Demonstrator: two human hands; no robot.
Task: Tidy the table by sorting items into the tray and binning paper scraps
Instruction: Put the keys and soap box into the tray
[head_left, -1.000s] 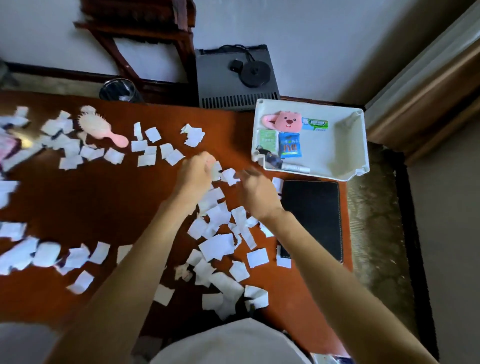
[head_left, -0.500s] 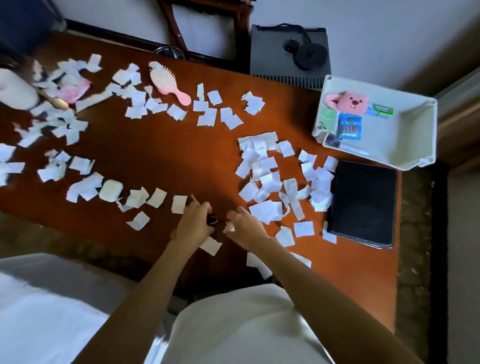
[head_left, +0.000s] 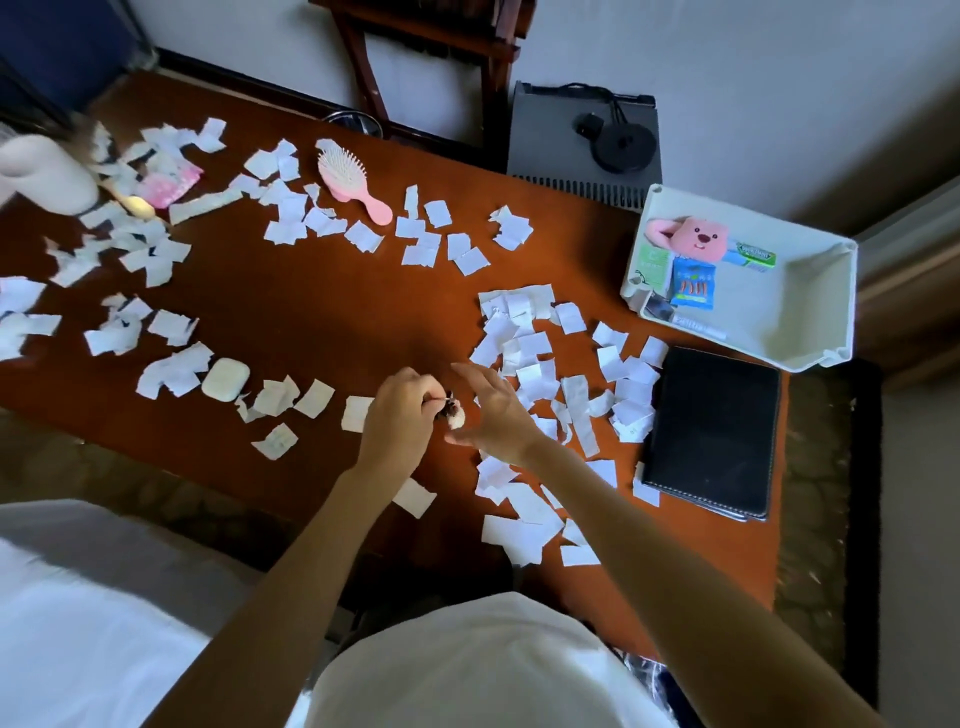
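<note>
Head view: just left of the black notebook (head_left: 714, 431), left hand (head_left: 397, 415) and right hand (head_left: 493, 410) pinch one small dark-and-white object (head_left: 453, 413) over the table (head_left: 311, 322); the object is too small to identify.

Reddish-brown table (head_left: 311, 322), speckled all over with white paper scraps (head_left: 524, 343) — pink hairbrush (head_left: 353, 184) up top, cream earbud case (head_left: 225, 380) at left. White tray (head_left: 810, 317) holds a pink plush (head_left: 698, 238), a blue packet (head_left: 691, 285), a green-and-white pack (head_left: 756, 257) — black notebook (head_left: 714, 431) just below.

hands (head_left: 402, 410) pinching small obj (head_left: 453, 413), scraps (head_left: 524, 343) everywhere
</note>
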